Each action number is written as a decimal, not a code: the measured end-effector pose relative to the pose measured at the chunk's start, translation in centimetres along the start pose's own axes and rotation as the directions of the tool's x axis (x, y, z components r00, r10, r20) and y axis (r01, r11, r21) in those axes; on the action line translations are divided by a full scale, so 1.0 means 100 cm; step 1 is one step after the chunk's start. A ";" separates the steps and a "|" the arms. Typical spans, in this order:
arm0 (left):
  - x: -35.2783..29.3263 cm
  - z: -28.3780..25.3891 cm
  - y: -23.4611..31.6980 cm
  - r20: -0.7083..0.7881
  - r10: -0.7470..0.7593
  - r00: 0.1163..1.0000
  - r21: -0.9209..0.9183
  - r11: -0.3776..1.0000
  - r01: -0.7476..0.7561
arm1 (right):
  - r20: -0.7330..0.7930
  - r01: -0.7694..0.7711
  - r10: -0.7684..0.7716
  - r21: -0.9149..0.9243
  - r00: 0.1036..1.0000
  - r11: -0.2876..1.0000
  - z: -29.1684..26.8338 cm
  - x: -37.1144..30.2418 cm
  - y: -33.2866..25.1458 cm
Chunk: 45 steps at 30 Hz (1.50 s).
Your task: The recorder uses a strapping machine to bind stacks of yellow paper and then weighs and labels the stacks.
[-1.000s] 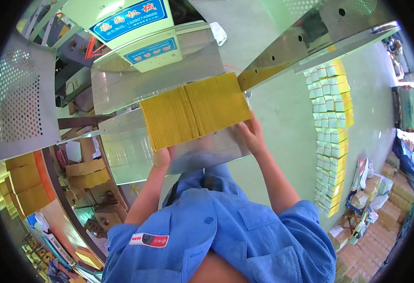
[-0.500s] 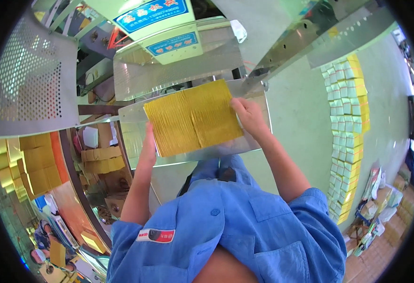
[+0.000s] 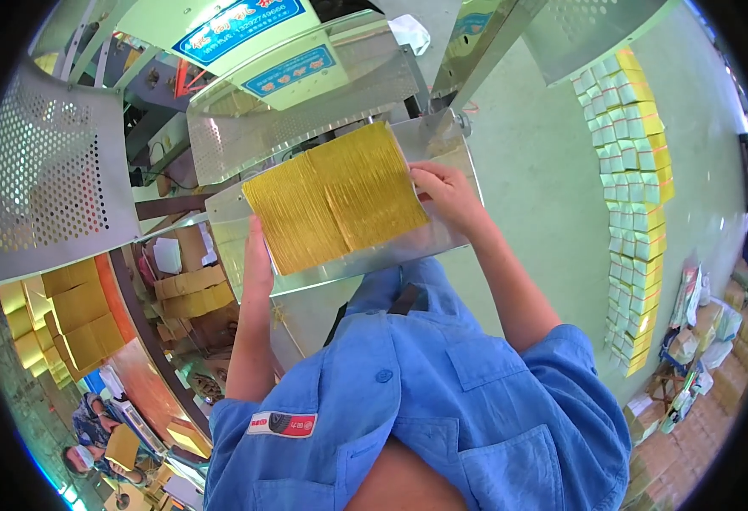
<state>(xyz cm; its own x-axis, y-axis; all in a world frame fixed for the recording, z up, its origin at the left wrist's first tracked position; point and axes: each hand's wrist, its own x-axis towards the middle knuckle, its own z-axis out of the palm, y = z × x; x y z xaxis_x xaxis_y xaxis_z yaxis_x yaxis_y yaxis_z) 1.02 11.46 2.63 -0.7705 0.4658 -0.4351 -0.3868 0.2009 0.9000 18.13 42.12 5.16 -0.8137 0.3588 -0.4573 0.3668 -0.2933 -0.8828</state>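
Note:
A stack of gold paper sheets (image 3: 335,200), rectangular and wrinkled, with a crease across its middle, lies tilted over a shiny metal table (image 3: 442,149). My left hand (image 3: 258,262) presses along its left edge, thumb up and the other fingers mostly hidden. At the right edge, my right hand (image 3: 447,194) grips the stack with curled fingers. Whether the stack rests on the metal or is lifted slightly, I cannot tell. Just beyond it stands the machine's clear guard (image 3: 306,102), with small holes along its lower part.
A perforated metal panel (image 3: 50,162) stands at left, a metal post (image 3: 493,60) at far right of the table. Banded white-and-yellow paper bundles (image 3: 633,204) line the floor at right. Gold sheets (image 3: 84,315) lie on a left-hand bench; another person (image 3: 93,434) works at lower left.
The view has shifted a little, and the stack with both hands appears slightly farther left and up. My right fingers have curled more at the stack's right edge.

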 end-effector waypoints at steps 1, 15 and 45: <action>-0.001 0.003 0.001 -0.001 -0.001 1.000 0.000 1.000 0.001 | 0.001 -0.001 0.001 0.000 1.000 1.000 -0.003 0.000 -0.002; -0.007 0.010 -0.002 -0.134 0.036 0.990 0.030 0.999 -0.033 | 0.032 0.307 -0.370 -0.628 0.928 0.715 -0.010 0.009 -0.038; -0.005 0.017 -0.011 -0.175 0.077 0.982 0.006 0.997 -0.077 | -0.098 0.366 -0.698 -0.795 0.709 0.484 0.011 -0.014 -0.017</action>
<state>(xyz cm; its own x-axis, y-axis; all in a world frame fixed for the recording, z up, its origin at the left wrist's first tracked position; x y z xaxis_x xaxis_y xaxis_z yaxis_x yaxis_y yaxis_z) 2.65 12.44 1.92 -0.8746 0.3218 -0.3627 -0.3234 0.1701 0.9308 18.17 41.13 7.47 -0.7889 0.5465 0.2812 0.2379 0.6934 -0.6801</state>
